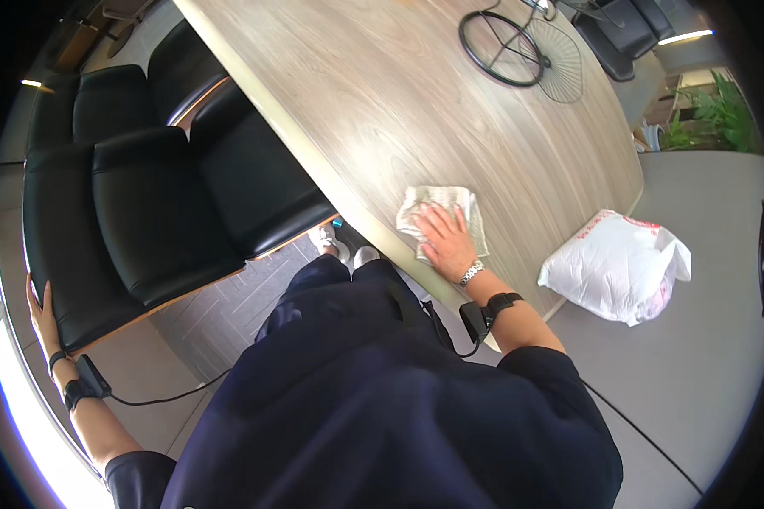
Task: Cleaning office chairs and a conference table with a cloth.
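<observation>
My right hand [444, 238] lies flat with its fingers spread on a pale, creased cloth [444, 194] and presses it on the wood-grain tabletop [369, 114], close to the table's light edge. It wears a metal bracelet and a black strapped device. At the far left, my left hand [43, 315] rests against the back of a black leather chair [60, 254], the fingers stretched along its outer edge; part of the hand is hidden behind the chair. A white plastic bag [617, 270] with red print stands to the right of the cloth.
A black wheel-shaped ornament with wire spokes [502, 49] stands on the table's far part. More black chairs [111, 102] line the left side. A grey surface [707, 216] adjoins the table at right, with green plants [726, 114] beyond. A cable [165, 401] hangs from my left wrist device.
</observation>
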`<state>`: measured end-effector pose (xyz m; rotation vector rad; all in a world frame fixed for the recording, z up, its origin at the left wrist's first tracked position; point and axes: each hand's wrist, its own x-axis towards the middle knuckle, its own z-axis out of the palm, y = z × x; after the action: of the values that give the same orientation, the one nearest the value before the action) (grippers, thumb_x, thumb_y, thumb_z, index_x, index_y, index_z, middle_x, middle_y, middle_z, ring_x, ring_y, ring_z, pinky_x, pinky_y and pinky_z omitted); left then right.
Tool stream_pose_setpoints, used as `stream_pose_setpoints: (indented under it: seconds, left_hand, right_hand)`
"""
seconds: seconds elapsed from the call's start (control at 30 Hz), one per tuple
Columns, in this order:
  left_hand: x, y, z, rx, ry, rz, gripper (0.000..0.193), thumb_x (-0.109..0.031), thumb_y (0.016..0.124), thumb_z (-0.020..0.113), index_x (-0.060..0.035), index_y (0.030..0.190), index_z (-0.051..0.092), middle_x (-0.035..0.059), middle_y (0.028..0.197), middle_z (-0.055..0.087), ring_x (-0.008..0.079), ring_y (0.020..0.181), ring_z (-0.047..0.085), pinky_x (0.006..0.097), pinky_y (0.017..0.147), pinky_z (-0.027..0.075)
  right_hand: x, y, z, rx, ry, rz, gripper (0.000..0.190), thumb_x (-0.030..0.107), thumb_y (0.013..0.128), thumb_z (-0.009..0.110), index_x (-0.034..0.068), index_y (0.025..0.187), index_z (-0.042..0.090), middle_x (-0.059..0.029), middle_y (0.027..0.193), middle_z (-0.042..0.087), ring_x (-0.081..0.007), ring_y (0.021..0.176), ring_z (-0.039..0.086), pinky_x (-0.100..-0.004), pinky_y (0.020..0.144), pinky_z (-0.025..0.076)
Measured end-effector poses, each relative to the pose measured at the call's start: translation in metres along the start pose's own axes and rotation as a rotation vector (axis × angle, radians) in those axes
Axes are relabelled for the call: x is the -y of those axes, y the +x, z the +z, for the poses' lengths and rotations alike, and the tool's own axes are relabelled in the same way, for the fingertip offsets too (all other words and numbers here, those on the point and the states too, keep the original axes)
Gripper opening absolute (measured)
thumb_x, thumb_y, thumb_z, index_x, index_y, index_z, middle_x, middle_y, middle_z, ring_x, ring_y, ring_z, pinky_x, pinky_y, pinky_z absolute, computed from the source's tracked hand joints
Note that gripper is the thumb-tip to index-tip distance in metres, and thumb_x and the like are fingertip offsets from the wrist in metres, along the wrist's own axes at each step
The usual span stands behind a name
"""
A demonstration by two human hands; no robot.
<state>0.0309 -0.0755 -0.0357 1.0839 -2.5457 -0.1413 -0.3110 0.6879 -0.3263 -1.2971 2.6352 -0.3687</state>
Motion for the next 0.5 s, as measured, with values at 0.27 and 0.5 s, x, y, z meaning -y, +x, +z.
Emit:
stream_pose_setpoints:
  seconds: [0.27,0.5]
  left_hand:
    - [0.010,0.001,-0.005,-0.015,-0.035,-0.133,0.057,-0.036,0.093,0.063,-0.0255,0.146,0.044,0.0166,0.144,0.049,0.0314,0.128,0.052,0.0435,0.104,0.043]
    - [-0.005,0.006,0.001,0.002,0.034,-0.213,0.063,-0.043,0.090,0.064,-0.0214,0.145,0.044,0.0178,0.142,0.050,0.0338,0.127,0.053,0.0434,0.104,0.043]
  right_hand:
    - [-0.090,-0.051,-0.001,-0.300,-0.217,0.693,0.059,0.033,0.093,0.052,0.018,0.149,0.037,-0.0066,0.157,0.032,-0.0255,0.145,0.027,-0.0603,0.117,0.010]
    - [-0.126,0.022,0.009,-0.529,-0.136,1.129,0.057,0.032,0.094,0.050,0.015,0.147,0.040,-0.0080,0.157,0.031,-0.0265,0.146,0.025,-0.0609,0.116,0.009]
